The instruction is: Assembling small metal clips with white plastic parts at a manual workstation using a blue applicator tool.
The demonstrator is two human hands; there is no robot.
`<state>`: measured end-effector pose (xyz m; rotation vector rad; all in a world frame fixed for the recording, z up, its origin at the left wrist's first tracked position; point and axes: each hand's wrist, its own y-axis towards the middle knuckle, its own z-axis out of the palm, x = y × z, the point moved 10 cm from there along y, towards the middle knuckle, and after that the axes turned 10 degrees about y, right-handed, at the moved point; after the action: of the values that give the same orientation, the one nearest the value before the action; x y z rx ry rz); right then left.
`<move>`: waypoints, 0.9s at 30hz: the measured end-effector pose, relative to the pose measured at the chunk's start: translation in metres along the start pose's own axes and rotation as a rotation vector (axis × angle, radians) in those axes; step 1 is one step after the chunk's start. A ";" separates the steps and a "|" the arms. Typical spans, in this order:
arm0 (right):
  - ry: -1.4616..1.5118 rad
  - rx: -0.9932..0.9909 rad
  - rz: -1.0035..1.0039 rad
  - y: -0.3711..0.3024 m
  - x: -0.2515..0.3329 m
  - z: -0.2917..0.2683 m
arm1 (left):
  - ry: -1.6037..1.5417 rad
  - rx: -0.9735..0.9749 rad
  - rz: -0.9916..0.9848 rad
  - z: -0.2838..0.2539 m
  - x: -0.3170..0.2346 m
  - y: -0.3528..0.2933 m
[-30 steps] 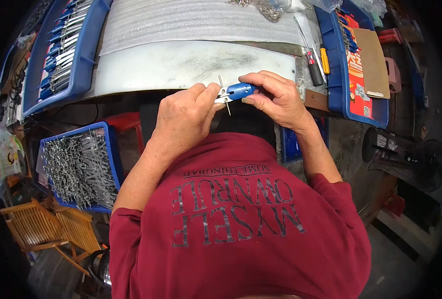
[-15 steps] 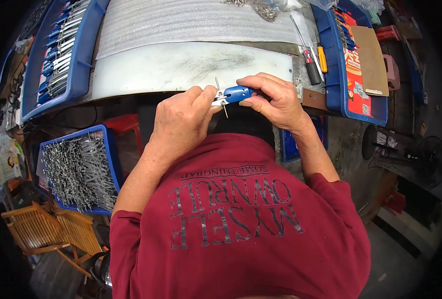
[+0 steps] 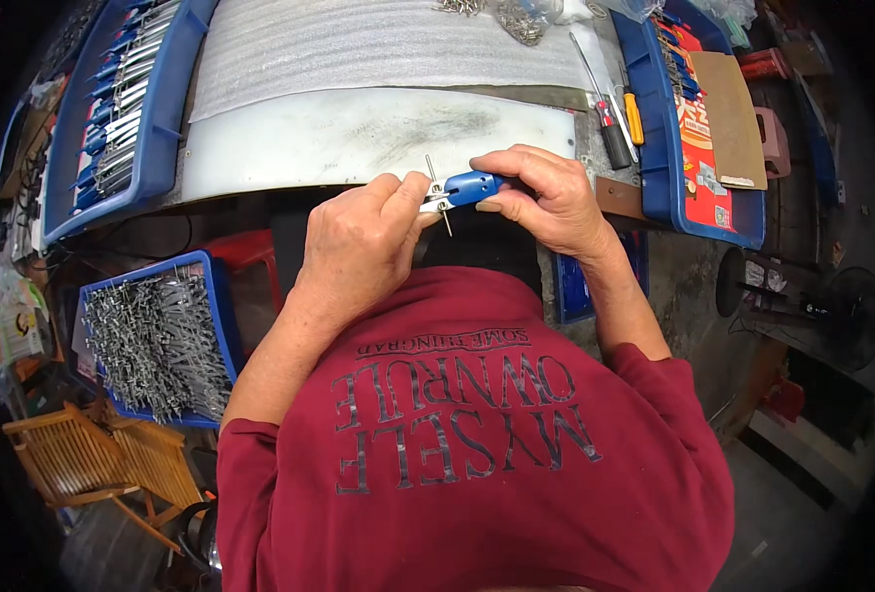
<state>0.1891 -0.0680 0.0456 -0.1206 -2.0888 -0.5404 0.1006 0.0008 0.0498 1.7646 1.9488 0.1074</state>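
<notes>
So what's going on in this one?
A person in a dark red shirt holds a small blue-and-silver piece: the left hand grips its silver end, the right hand its blue end. A thin rod sticks out on both sides. They're at the near edge of a white board; a screwdriver lies right.

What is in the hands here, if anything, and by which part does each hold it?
A blue-and-silver part: the left hand grips its silver end, and the right hand holds its blue end.
</notes>
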 end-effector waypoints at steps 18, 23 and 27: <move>-0.021 0.023 -0.023 0.005 0.004 -0.003 | 0.005 -0.042 -0.009 -0.005 -0.001 0.002; -0.036 -0.019 -0.017 0.003 0.004 -0.005 | 0.013 -0.047 -0.033 -0.005 0.000 0.001; -0.031 0.019 -0.005 0.004 0.002 -0.005 | -0.064 -0.021 -0.040 -0.003 0.002 0.001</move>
<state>0.1928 -0.0665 0.0507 -0.1137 -2.1244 -0.5239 0.1005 0.0040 0.0524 1.6938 1.9295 0.0572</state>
